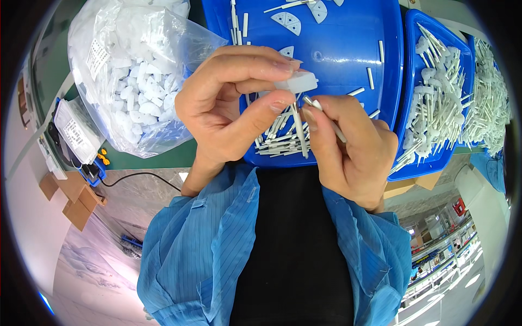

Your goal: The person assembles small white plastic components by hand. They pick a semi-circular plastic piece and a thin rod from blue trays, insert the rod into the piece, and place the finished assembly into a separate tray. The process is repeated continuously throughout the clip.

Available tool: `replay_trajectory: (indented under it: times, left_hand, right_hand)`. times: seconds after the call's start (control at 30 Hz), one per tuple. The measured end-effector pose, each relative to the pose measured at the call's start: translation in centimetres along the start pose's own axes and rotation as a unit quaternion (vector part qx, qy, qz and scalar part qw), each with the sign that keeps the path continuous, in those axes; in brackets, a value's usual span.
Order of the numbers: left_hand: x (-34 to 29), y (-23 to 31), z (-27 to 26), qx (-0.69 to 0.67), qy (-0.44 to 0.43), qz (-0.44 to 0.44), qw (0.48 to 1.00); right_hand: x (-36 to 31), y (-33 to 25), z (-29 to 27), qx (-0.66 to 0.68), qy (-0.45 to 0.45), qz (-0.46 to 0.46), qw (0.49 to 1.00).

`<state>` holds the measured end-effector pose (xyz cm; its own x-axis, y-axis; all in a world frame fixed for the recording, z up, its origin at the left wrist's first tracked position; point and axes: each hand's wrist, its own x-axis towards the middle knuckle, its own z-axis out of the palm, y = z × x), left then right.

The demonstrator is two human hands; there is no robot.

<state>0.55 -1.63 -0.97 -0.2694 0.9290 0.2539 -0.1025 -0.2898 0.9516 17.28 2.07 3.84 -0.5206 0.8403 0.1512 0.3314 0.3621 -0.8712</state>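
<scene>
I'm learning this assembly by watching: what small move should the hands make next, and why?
Probably ease the pin in the right hand up into the white piece pinched by the left hand. The pin's tip sits just below the piece, not yet in it.

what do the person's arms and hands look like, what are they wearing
Both hands are bare: no gloves, rings or watch can be seen on the left hand or the right hand. The arms are covered by loose light blue sleeves with thin darker pinstripes, ending in open cuffs at the wrists. The sleeves belong to a coat worn open over a black top.
</scene>
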Motion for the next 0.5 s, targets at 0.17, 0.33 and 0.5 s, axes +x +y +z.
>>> replay_trajectory:
  times: [0.17,0.33,0.5]
  left_hand:
    - [-0.1,0.1,0.0,-0.041,0.006,0.019,0.999]
    - [0.2,-0.2,-0.1,-0.007,-0.019,0.010,1.000]
    - [0.3,-0.1,0.0,-0.013,-0.024,0.010,1.000]
  right_hand:
    - [0.5,-1.8,-1.3,0.001,-0.055,0.113,0.992]
    - [0.3,-1.0,-1.1,-0.030,-0.030,0.067,0.997]
    - [0.4,-0.8,-1.3,-0.038,-0.040,0.049,0.997]
